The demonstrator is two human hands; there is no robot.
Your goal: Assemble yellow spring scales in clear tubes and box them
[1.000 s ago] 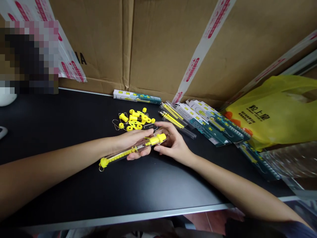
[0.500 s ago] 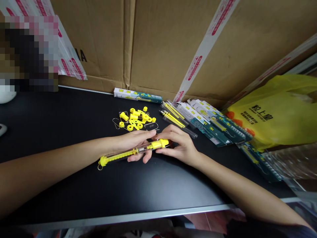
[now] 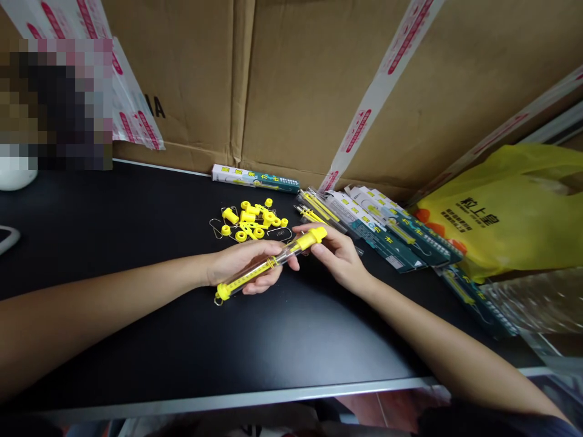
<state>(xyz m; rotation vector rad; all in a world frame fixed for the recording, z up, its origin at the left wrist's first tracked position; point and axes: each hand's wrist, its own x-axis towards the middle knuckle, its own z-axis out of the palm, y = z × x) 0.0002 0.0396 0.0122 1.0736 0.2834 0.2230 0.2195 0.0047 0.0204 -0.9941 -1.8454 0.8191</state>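
A tubular spring scale (image 3: 254, 273), clear with a yellow scale strip inside, lies slanted across my left hand. My left hand (image 3: 243, 264) is closed around the tube's middle, thumb on top and fingers beneath. A small metal hook sticks out of the yellow end piece at lower left. At the upper right end is a yellow cap (image 3: 310, 239), with the thumb and fingers of my right hand (image 3: 339, 255) closed about it; some of those fingertips are hidden behind it. Beyond my hands lies a pile of yellow plastic parts (image 3: 248, 215) with wire hooks and small springs.
Clear tubes with yellow strips (image 3: 319, 206) lie behind my right hand. Printed spring-scale boxes (image 3: 387, 233) are stacked at right, beside a yellow plastic bag (image 3: 510, 212). Another box (image 3: 255, 178) stands against a large taped carton (image 3: 300, 79). The black table (image 3: 191, 352) has a pale front edge.
The spring scale has tilted more steeply: its capped end has risen toward the upper right and its hook end has shifted right. My right hand has turned with the cap.
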